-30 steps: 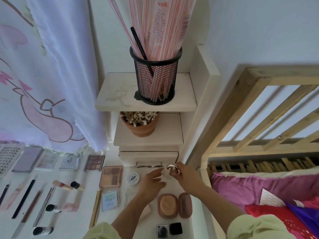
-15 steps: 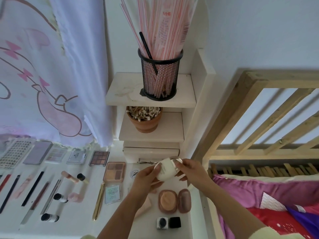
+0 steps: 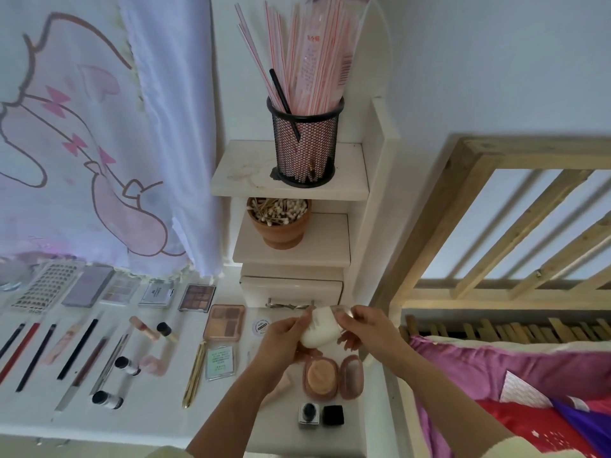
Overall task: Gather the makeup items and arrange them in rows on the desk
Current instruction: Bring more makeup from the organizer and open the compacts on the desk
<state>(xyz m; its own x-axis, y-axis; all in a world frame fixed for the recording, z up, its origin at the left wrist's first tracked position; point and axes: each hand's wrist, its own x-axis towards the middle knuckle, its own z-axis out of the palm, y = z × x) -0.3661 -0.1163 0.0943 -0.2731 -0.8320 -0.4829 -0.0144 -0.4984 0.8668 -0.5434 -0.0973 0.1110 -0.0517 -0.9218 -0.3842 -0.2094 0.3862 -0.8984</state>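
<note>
White cosmetic jar (image 3: pixel 320 332), a second ago untouched near the drawer (image 3: pixel 291 290), now held above the counter (image 3: pixel 172 411) in a two-handed grip, left hand (image 3: pixel 281 342) and right hand (image 3: pixel 367 328) closed on it; placement in rows likely pending.

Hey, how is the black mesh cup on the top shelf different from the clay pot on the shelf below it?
The mesh cup is black, see-through and tall; the clay pot is orange-brown, solid and squat. The mesh cup holds long pink-striped straws; the clay pot holds cotton swabs. Both stand upright on white shelves.
</note>
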